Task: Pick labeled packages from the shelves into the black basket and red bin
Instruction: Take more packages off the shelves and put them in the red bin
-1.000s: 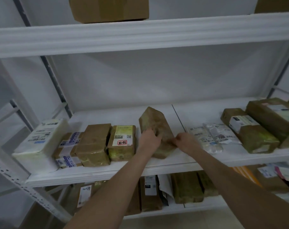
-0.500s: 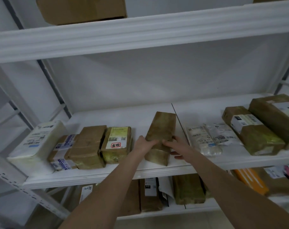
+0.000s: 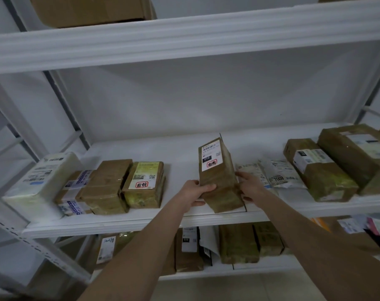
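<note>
the brown package (image 3: 217, 181) stands propped on the middle shelf (image 3: 141, 222), close to its front edge, with its white label (image 3: 210, 157) turned up and toward the person. its long axis runs from the low near end up and away toward the back wall, so the near end points straight at the person.

the left hand (image 3: 195, 192) has a firm grip on the left edge low down, thumb across the front face. the right hand (image 3: 250, 185) clasps the right side at about the same height. its fingertips are partly hidden behind the package, so i cannot quite say how far they curl. the package sits between the two hands, each equally close.

to my eye the next move is a pull straight back along that axis, off the shelf and down to the basket or bin, neither of which is in view. a yellow-labelled package (image 3: 144, 184) lies apart to the left. white pouches (image 3: 278, 174) lie just beside the right hand, and a careless drag might catch them.
</note>
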`<move>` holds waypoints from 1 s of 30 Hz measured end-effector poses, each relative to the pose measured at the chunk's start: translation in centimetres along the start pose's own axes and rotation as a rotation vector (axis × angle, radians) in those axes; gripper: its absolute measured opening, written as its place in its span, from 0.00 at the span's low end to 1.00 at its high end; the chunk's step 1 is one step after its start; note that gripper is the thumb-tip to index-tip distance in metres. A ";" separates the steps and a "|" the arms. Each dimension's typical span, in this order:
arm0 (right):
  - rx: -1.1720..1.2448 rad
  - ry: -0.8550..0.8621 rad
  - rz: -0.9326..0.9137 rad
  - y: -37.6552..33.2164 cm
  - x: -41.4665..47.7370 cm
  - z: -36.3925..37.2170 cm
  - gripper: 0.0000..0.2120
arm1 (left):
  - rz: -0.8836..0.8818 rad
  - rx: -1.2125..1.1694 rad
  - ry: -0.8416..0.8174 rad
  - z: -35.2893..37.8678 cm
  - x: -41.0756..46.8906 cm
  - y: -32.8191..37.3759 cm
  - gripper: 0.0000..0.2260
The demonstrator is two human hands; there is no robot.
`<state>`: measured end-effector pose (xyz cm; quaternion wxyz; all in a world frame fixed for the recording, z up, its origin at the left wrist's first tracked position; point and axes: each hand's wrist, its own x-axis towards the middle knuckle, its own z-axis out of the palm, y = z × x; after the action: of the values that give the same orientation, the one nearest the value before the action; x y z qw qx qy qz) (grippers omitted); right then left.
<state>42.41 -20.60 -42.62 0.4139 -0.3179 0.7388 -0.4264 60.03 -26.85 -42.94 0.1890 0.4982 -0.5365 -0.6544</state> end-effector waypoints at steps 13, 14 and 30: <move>0.167 -0.164 0.125 0.6 -0.9 0.7 0.26 | -0.018 0.039 0.075 0.1 -0.5 0.4 0.22; 0.170 -0.174 0.133 0.5 -0.8 0.7 0.25 | -0.034 0.048 0.078 -0.1 -0.7 0.3 0.22; 0.146 -0.315 0.121 1.1 -2.9 1.3 0.21 | -0.017 -0.053 0.008 -1.0 -3.4 -1.4 0.22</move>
<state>44.71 -18.21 -43.03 0.5716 -0.3046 0.6496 -0.3982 62.79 -24.21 -42.54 0.1988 0.5002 -0.5140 -0.6679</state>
